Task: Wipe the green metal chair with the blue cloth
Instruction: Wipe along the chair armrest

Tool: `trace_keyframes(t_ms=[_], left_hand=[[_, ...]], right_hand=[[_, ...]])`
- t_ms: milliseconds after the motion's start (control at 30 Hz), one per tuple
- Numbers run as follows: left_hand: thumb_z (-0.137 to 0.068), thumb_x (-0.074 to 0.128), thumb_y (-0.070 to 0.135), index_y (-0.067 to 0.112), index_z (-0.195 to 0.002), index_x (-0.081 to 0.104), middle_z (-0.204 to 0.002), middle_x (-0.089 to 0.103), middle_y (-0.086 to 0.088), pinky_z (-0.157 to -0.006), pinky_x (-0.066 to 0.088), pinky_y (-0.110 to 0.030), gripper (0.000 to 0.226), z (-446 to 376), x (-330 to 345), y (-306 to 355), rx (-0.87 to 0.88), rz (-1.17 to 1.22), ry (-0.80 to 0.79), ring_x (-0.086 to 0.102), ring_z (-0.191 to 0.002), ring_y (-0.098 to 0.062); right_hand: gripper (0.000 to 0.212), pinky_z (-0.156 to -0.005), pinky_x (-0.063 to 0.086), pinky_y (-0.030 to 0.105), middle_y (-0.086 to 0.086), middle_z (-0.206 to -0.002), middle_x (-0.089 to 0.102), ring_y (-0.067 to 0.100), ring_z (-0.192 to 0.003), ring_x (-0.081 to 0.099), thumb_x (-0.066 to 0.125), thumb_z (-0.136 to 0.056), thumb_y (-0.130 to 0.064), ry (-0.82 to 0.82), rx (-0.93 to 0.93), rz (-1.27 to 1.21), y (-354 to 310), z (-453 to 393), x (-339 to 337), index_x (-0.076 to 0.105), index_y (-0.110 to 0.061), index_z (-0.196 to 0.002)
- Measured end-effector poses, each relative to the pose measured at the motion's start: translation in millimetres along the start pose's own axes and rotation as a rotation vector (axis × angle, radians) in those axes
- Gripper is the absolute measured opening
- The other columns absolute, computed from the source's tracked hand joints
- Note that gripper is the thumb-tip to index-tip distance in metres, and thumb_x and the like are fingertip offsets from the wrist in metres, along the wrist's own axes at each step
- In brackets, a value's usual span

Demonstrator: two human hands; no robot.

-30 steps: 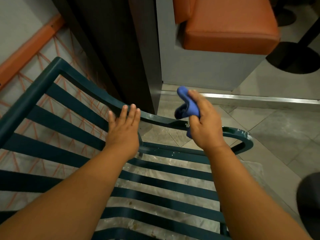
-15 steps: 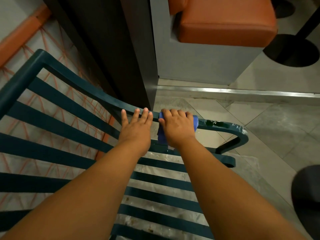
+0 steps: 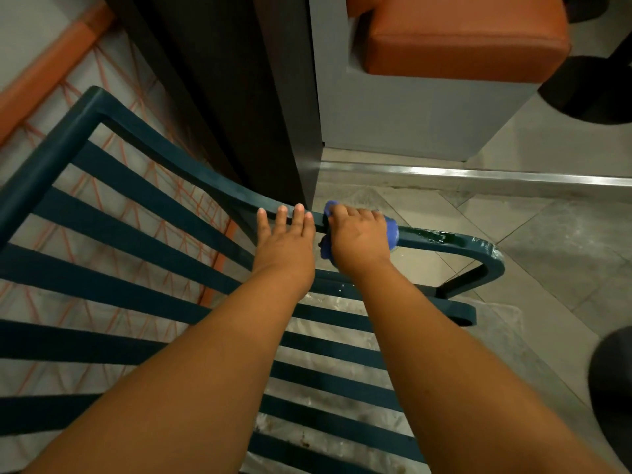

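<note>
The green metal chair (image 3: 147,196) fills the left and bottom, with slatted seat and back and a curved armrest running to the right. My right hand (image 3: 359,239) presses the blue cloth (image 3: 391,230) down around the armrest; the cloth shows at both sides of the hand. The armrest right of the cloth looks wet and shiny. Just left of it, my left hand (image 3: 285,242) lies flat on the same rail with its fingers spread, holding nothing.
A dark pillar (image 3: 239,97) stands right behind the armrest. An orange cushioned seat (image 3: 461,35) on a grey base is at the top right. A metal floor strip (image 3: 478,176) crosses the tiled floor. Dark round bases sit at the right edge.
My right hand came down from above the armrest and set the cloth on the rail, then slid slightly along it. My left hand moved up against the rail next to it.
</note>
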State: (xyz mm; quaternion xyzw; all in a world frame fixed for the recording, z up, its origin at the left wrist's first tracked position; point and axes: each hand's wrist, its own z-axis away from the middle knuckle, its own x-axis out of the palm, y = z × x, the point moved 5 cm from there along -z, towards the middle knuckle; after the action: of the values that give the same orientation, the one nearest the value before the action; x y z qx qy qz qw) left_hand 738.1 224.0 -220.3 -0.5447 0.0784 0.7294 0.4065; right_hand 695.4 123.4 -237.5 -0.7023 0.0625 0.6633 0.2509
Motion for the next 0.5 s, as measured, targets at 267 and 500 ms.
trace_keyframes(t_ms=[267,500], left_hand=[[-0.077,0.067,0.013,0.015,-0.146,-0.019,-0.156,-0.022,-0.009,-0.107,-0.016,-0.058,0.111,-0.7,0.2,1.8,-0.008,0.018,-0.01,-0.017,-0.143,-0.034],[-0.078,0.068,0.017,0.017,-0.145,-0.021,-0.156,-0.024,-0.008,-0.106,-0.016,-0.059,0.112,0.7,3.4,1.1,-0.019,0.022,-0.008,-0.019,-0.142,-0.033]], right_hand=[[0.041,-0.103,0.032,0.041,0.006,-0.101,0.068,0.027,-0.102,0.061,0.055,-0.091,-0.02,0.121,0.061,-0.117,28.2,11.6,-9.0,0.042,-0.02,-0.13],[0.063,-0.117,0.001,0.037,0.001,-0.157,0.024,0.021,-0.146,0.017,0.059,-0.092,-0.013,0.047,-0.175,-0.11,13.6,26.4,0.6,0.03,-0.023,-0.148]])
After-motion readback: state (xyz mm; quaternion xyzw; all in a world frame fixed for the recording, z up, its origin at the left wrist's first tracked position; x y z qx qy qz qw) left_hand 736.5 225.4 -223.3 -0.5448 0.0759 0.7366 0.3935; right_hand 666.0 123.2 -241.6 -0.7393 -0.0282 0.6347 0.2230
